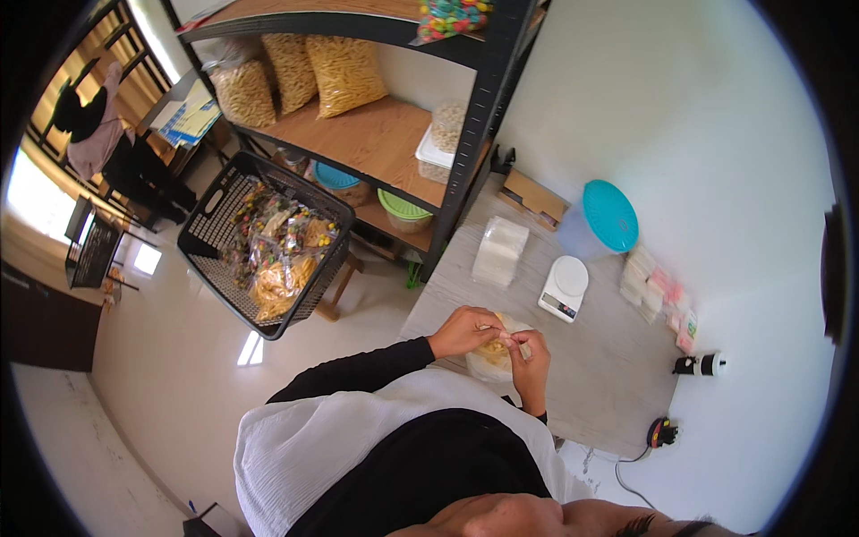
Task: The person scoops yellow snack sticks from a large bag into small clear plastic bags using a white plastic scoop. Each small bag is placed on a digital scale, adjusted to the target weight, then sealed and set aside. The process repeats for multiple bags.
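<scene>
My left hand [465, 331] and my right hand [532, 353] meet over a small clear bag of yellow snacks [490, 358] that rests on the grey table [608, 358]. Both hands pinch the bag's top between fingertips. Just beyond the hands sit a white kitchen scale [564, 288] and a stack of clear plastic bags [499, 251]. My dark sleeves come in from the lower edge.
A tub with a teal lid [610, 215] and small packets [658, 291] line the table by the wall. A black basket of packed snacks [268, 246] stands on a stool at left. Shelves [376, 134] hold bagged snacks and lidded tubs. A person stands far left.
</scene>
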The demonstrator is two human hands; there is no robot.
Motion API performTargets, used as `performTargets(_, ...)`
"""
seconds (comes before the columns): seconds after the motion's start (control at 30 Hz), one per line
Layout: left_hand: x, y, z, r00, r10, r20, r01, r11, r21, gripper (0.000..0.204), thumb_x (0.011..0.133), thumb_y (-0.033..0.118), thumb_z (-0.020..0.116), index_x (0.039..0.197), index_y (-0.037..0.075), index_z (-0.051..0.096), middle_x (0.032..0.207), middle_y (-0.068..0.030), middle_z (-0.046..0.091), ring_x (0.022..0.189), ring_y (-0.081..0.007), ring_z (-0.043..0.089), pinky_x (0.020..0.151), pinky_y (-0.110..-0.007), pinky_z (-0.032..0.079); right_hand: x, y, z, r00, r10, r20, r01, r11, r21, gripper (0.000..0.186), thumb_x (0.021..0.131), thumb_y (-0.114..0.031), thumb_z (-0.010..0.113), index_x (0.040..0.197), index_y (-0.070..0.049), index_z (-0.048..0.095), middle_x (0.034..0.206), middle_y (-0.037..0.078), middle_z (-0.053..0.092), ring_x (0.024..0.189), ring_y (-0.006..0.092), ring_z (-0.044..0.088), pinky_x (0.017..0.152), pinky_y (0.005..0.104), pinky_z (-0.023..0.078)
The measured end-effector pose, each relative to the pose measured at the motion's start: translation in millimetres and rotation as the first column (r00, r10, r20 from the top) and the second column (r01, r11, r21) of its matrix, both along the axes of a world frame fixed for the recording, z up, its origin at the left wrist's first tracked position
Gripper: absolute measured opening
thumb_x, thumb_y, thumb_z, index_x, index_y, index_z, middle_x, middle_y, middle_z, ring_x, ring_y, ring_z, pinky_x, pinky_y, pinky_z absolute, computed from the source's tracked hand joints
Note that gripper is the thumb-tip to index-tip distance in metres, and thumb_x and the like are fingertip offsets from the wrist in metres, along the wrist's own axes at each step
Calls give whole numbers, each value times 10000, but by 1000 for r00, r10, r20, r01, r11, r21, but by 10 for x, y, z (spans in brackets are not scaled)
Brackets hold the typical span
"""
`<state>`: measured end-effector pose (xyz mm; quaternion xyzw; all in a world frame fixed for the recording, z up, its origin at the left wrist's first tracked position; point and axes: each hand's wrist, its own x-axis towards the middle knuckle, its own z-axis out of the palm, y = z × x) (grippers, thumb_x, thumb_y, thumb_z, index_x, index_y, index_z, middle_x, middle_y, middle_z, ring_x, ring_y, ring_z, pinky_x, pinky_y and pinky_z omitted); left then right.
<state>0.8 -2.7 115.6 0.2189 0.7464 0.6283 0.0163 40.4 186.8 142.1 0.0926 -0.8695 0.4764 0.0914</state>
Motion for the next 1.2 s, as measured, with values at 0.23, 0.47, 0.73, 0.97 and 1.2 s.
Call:
performTargets(0.23,-38,-197,89,992,0,128,-8,998,63,158,889,149,704,950,5,725,853,-112,701,771,-214,655,736,-326,502,14,161,-12,997,42,63,-43,999,14,85,859,-31,675,902,2,609,844,126,614,788,266,596,754,365,461)
performTargets(0.47,40,-276,119,980,-74,185,33,976,216,481,808,130,793,1252,64,620,1077,-54,679,907,-144,622,862,-266,489,12,39,33,992,27,126,-23,999,-29,65,908,-42,624,930,13,597,854,124,611,800,243,592,752,335,463)
performTargets(0.73,-17,-1110,-364,941,123,315,-124,992,-17,630,684,215,901,1218,62,603,1052,-90,683,924,-162,653,826,-320,538,-52,-42,-51,974,109,199,-65,975,-214,141,963,-80,603,1064,9,641,957,66,629,909,149,599,855,290,482)
performTargets(0.97,212,-2932,-338,505,835,-221,-780,331,-532,541,706,272,873,1115,30,614,915,-191,709,838,-374,692,724,-431,534,-95,157,-118,990,44,133,-31,995,-99,128,943,-36,606,1054,12,648,983,101,634,922,195,630,846,302,506)
performTargets(1.2,561,-3764,-505,346,885,-312,-859,165,-484,484,744,241,862,1057,-25,605,854,-194,681,807,-321,672,713,-396,517,-170,209,-244,986,60,153,-57,998,-24,128,924,-25,610,1039,4,656,989,137,640,908,250,648,824,318,524)
